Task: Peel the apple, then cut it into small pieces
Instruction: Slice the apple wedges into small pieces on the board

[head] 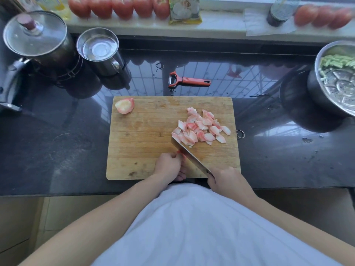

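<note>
The apple is peeled and mostly cut into a pile of pieces (200, 127) near the cutting board's (138, 143) right edge, one chunk (124, 105) uncut at its far-left corner, while the right hand (224, 179) grips the knife (189, 155) and the left hand's (169, 164) fingers curl around a small bit I cannot make out.

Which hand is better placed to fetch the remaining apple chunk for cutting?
Left. The left hand holds only a small piece and is nearer the apple chunk at the board's far-left corner; the right hand grips the knife.
</note>
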A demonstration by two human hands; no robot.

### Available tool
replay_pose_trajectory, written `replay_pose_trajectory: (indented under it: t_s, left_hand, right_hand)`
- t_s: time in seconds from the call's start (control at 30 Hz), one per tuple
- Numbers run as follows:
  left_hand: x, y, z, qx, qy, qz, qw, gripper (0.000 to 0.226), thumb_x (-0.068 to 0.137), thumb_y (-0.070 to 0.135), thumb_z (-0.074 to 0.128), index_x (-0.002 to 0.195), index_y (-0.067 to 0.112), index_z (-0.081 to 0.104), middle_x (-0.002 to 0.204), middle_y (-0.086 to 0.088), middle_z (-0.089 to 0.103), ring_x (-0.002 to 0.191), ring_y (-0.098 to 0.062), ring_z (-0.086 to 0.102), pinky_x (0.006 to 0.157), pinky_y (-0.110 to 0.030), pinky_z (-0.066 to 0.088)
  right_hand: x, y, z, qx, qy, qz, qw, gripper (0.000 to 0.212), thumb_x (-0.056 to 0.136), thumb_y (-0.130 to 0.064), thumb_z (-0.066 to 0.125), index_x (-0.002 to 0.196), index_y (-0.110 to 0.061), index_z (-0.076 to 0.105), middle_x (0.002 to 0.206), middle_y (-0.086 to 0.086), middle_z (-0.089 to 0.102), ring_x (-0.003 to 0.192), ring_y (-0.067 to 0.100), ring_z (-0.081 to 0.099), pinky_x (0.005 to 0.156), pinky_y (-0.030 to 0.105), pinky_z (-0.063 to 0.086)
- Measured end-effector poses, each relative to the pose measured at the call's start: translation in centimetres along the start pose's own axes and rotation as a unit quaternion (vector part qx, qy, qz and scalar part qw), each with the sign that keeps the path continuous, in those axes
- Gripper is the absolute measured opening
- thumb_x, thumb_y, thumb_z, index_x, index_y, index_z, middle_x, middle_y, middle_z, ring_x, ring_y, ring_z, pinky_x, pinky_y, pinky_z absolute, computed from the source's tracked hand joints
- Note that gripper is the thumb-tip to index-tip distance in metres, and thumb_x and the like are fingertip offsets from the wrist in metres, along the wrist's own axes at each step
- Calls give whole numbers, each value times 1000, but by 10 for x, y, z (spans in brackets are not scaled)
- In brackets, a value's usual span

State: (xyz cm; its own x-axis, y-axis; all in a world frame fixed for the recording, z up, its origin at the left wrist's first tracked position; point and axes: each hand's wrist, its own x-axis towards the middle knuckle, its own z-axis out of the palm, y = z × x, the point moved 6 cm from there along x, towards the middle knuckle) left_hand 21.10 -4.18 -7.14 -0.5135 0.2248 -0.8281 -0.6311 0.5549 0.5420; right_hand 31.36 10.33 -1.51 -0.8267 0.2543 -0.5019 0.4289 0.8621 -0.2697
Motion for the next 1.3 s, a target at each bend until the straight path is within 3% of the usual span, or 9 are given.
replay_pose_trajectory:
  t_s: [0.13, 0.37, 0.57, 0.77, 0.83, 0.93, 1.03, 1.23, 1.3]
  left_hand:
    - [0, 4, 4, 49, 3, 15, 999, 41, 108, 28, 47, 94, -2, 71, 71, -15, 75, 58, -29, 71, 56, -35, 62]
    - [-6, 9, 1, 93, 16, 32, 995, 39, 108, 22, 44, 94, -1, 72, 72, -16, 72, 53, -23, 69, 42, -24, 51]
    - [-3, 8, 1, 89, 12, 26, 996, 37, 107, 21, 45, 90, 2, 73, 77, -21, 75, 56, -26, 71, 47, -28, 56]
    - [-8, 18, 1, 125, 21, 43, 991, 32, 108, 17, 44, 94, 3, 69, 67, -3, 60, 32, 6, 52, 35, -11, 39]
    - [-9, 18, 2, 125, 20, 34, 991, 32, 108, 13, 45, 87, 0, 65, 65, -5, 60, 32, 2, 54, 35, -12, 41]
    - [-10, 16, 2, 108, 10, 19, 994, 32, 107, 15, 45, 102, -5, 70, 71, -14, 71, 45, -14, 66, 43, -23, 54]
    - [-11, 15, -2, 128, 18, 33, 991, 33, 108, 17, 43, 102, 1, 71, 71, -10, 70, 43, -8, 64, 40, -18, 49]
    - [-9, 12, 0, 95, 6, 33, 995, 35, 108, 21, 42, 94, 4, 70, 80, -23, 74, 69, -37, 75, 58, -38, 64]
    - [-10, 12, 0, 109, 11, 37, 993, 37, 109, 23, 42, 90, 7, 70, 73, -16, 73, 62, -29, 73, 50, -28, 58]
  right_hand:
    - [4, 7, 7, 27, 1, 11, 1000, 24, 97, -25, 51, 89, -7, 64, 80, 10, 67, 77, 33, 61, 67, 43, 51]
    - [-5, 9, 2, 18, 68, -10, 997, 22, 91, -20, 60, 73, -6, 62, 60, 14, 61, 56, 37, 58, 49, 42, 50]
    - [-2, 7, 7, -39, 6, -18, 999, 27, 98, -26, 47, 89, -8, 65, 78, 12, 67, 72, 34, 63, 64, 43, 55]
    - [10, -10, 9, -79, -7, -50, 996, 15, 95, -13, 53, 88, -5, 63, 83, 13, 66, 73, 36, 64, 57, 36, 39]
    - [18, -16, 13, -70, -28, -47, 996, 20, 96, -15, 49, 94, -2, 64, 90, 17, 66, 82, 38, 65, 61, 35, 34]
    - [33, -24, 10, -38, 1, -30, 999, 18, 96, -14, 47, 91, -4, 62, 91, 17, 67, 83, 41, 64, 60, 38, 41]
    - [40, -30, 2, 16, 39, -28, 999, 20, 97, -19, 49, 85, -8, 60, 86, 14, 67, 80, 39, 63, 65, 44, 53]
    - [13, -16, -6, 51, 84, -46, 994, 28, 94, -15, 58, 67, -12, 48, 68, 12, 60, 61, 38, 56, 54, 39, 38]
    - [5, -13, -6, 26, 73, -46, 996, 23, 94, -15, 58, 73, -7, 57, 71, 13, 62, 62, 40, 58, 55, 39, 40]
